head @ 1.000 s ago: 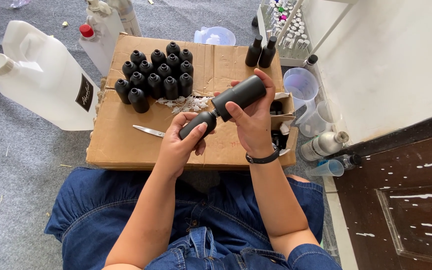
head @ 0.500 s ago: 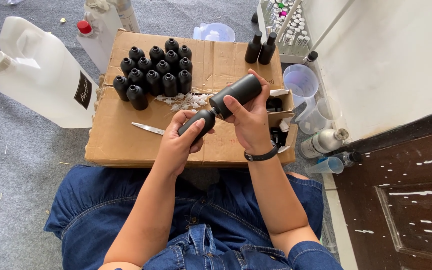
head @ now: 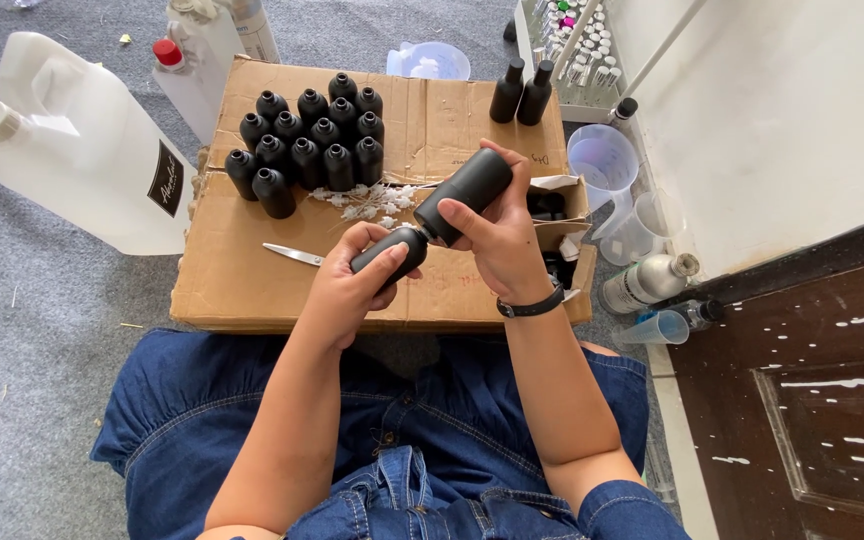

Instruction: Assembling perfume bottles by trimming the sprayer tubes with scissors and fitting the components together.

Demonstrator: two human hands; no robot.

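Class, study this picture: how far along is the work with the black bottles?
Done: a cluster of black bottles stands on the cardboard box. In hand: the left hand holds a small bottle neck to neck with the large bottle in the right hand. Left: two tall bottles stand apart.

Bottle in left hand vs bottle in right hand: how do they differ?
Size: the bottle in the left hand looks smaller; the bottle in the right hand is longer and wider.
Pose: the left hand grips its bottle low, just above the cardboard box; the right hand holds its bottle higher, tilted up to the right.
Ends: their near ends meet between the hands.
Shared: both are matte black and cylindrical.
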